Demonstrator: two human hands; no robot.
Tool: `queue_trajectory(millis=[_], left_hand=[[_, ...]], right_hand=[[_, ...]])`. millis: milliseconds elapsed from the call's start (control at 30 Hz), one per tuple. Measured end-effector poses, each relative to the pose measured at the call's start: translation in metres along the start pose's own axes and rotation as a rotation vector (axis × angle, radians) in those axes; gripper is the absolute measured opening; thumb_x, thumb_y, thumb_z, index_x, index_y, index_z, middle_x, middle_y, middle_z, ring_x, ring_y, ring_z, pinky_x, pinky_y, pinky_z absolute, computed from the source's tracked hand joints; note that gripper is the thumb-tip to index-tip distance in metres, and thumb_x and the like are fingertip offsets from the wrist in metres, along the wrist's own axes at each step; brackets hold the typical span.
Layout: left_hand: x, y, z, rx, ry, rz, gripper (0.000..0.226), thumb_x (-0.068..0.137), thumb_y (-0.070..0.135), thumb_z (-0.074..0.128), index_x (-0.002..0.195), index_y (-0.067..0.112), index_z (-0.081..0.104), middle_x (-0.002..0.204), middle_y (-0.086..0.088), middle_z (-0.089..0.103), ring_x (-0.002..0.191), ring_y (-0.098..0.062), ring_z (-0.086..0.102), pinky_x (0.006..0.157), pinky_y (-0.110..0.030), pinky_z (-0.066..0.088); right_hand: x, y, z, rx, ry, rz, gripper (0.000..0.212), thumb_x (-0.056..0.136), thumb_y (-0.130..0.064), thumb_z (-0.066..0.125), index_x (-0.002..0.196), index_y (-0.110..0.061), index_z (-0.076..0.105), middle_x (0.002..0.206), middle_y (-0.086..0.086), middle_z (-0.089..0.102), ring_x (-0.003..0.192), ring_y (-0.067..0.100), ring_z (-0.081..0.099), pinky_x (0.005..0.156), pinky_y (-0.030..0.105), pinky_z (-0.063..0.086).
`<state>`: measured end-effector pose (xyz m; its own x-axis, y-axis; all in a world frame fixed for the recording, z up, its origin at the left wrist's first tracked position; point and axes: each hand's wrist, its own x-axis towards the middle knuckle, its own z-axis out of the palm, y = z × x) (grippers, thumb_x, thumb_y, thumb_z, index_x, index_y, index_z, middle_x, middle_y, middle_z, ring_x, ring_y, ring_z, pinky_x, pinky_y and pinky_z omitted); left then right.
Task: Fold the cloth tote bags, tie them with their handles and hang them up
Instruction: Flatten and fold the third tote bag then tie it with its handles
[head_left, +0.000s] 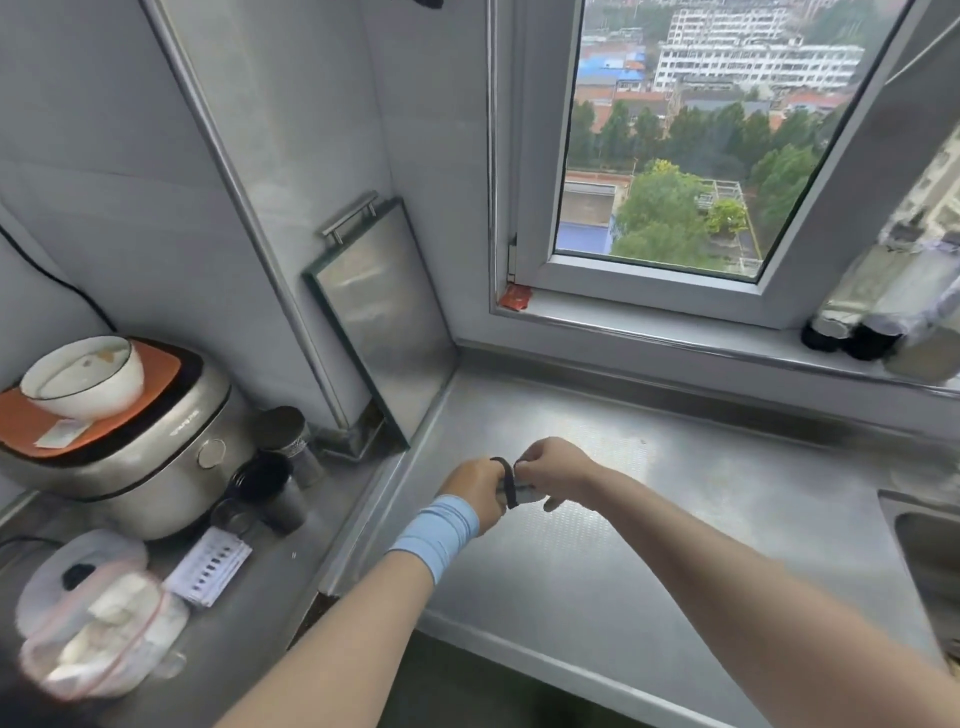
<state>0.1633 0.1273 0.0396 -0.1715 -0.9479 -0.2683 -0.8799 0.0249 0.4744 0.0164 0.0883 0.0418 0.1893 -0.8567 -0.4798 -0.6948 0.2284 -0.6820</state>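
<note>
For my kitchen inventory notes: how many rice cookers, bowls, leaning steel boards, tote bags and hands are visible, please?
rice cooker: 1
bowl: 1
steel board: 1
tote bag: 1
hands: 2 (left hand, right hand)
Total: 6

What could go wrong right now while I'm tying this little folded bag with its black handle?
1. The black handle looks like a loose loop round the folded tote bag. If the right hand pinching it lets go before it is pulled tight, the fold may spring open.
2. The left hand grips a very small bundle, mostly hidden between the hands. It could slip out and drop onto the steel counter.
</note>
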Motion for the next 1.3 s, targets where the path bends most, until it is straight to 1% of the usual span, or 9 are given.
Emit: queue_trajectory(millis=[233, 333, 467, 567, 700, 800, 967, 1133, 1300], left_hand=[[0.03, -0.014, 0.062, -0.072, -0.118, 0.007, 0.024, 0.094, 0.009, 0.046, 0.116, 0.01, 0.055, 0.117, -0.011, 0.064, 0.105, -0.03, 0.06, 0.081, -0.026, 0.042], [0.035, -0.024, 0.088, -0.055, -0.09, -0.038, 0.034, 0.099, 0.011, 0.034, 0.128, 0.011, 0.051, 0.122, -0.016, 0.061, 0.108, -0.035, 0.058, 0.089, -0.032, 0.042], [0.039, -0.03, 0.115, 0.038, -0.116, -0.054, 0.053, 0.1, 0.012, 0.031, 0.152, 0.024, 0.026, 0.121, -0.014, 0.061, 0.106, -0.035, 0.058, 0.09, -0.036, 0.045], [0.046, -0.03, 0.128, 0.022, -0.107, -0.041, 0.048, 0.101, 0.015, 0.036, 0.148, 0.027, 0.036, 0.117, -0.011, 0.063, 0.103, -0.032, 0.06, 0.09, -0.035, 0.047], [0.049, -0.033, 0.133, -0.052, -0.053, -0.041, 0.03, 0.098, 0.017, 0.042, 0.119, 0.019, 0.063, 0.107, -0.012, 0.068, 0.098, -0.034, 0.062, 0.083, -0.032, 0.047], [0.049, -0.035, 0.134, -0.081, -0.032, -0.022, 0.022, 0.092, 0.015, 0.048, 0.101, 0.018, 0.068, 0.094, -0.011, 0.069, 0.088, -0.032, 0.062, 0.073, -0.03, 0.046], [0.049, -0.04, 0.133, -0.11, -0.034, -0.01, 0.022, 0.086, 0.016, 0.058, 0.1, 0.023, 0.074, 0.092, -0.007, 0.071, 0.085, -0.026, 0.063, 0.072, -0.023, 0.045], [0.043, -0.047, 0.137, -0.216, -0.056, 0.027, 0.018, 0.091, 0.025, 0.057, 0.098, 0.021, 0.074, 0.089, -0.007, 0.07, 0.083, -0.025, 0.063, 0.076, -0.028, 0.049], [0.035, -0.049, 0.144, -0.329, 0.044, -0.045, 0.014, 0.087, 0.025, 0.064, 0.087, 0.017, 0.076, 0.075, -0.012, 0.066, 0.068, -0.024, 0.055, 0.062, -0.02, 0.038]], right_hand=[[0.041, 0.063, 0.029, -0.167, 0.1, -0.126, 0.013, 0.085, -0.012, 0.053, 0.079, -0.02, 0.061, 0.089, 0.0, 0.061, 0.078, 0.019, 0.057, 0.055, 0.019, 0.037], [0.053, 0.087, 0.043, -0.265, 0.156, -0.194, 0.015, 0.09, -0.017, 0.056, 0.087, -0.022, 0.069, 0.101, -0.003, 0.057, 0.094, 0.022, 0.057, 0.069, 0.025, 0.037], [0.06, 0.115, 0.058, -0.523, 0.244, -0.281, 0.017, 0.09, -0.018, 0.064, 0.097, -0.023, 0.078, 0.118, 0.004, 0.057, 0.109, 0.031, 0.049, 0.076, 0.032, 0.035], [0.058, 0.131, 0.06, -0.533, 0.299, -0.317, 0.014, 0.081, -0.014, 0.075, 0.086, -0.026, 0.078, 0.098, 0.001, 0.056, 0.086, 0.025, 0.048, 0.065, 0.029, 0.034], [0.051, 0.133, 0.058, -0.342, 0.135, -0.216, 0.027, 0.091, -0.009, 0.056, 0.104, -0.023, 0.075, 0.092, -0.003, 0.049, 0.08, 0.018, 0.047, 0.069, 0.026, 0.038], [0.043, 0.132, 0.063, -0.235, 0.158, -0.168, 0.02, 0.083, -0.026, 0.055, 0.081, -0.026, 0.075, 0.08, -0.007, 0.05, 0.074, 0.014, 0.052, 0.064, 0.027, 0.041], [0.037, 0.134, 0.068, -0.31, 0.195, -0.16, 0.031, 0.076, -0.058, 0.064, 0.093, -0.035, 0.076, 0.086, -0.013, 0.055, 0.088, 0.008, 0.053, 0.067, 0.024, 0.039], [0.034, 0.138, 0.071, -0.366, 0.268, -0.167, 0.02, 0.08, -0.039, 0.063, 0.094, -0.038, 0.078, 0.092, -0.013, 0.055, 0.092, 0.012, 0.055, 0.076, 0.029, 0.038], [0.031, 0.14, 0.088, -0.31, 0.392, -0.196, 0.018, 0.074, -0.025, 0.064, 0.084, -0.031, 0.079, 0.09, -0.014, 0.063, 0.084, 0.013, 0.047, 0.079, 0.031, 0.032]])
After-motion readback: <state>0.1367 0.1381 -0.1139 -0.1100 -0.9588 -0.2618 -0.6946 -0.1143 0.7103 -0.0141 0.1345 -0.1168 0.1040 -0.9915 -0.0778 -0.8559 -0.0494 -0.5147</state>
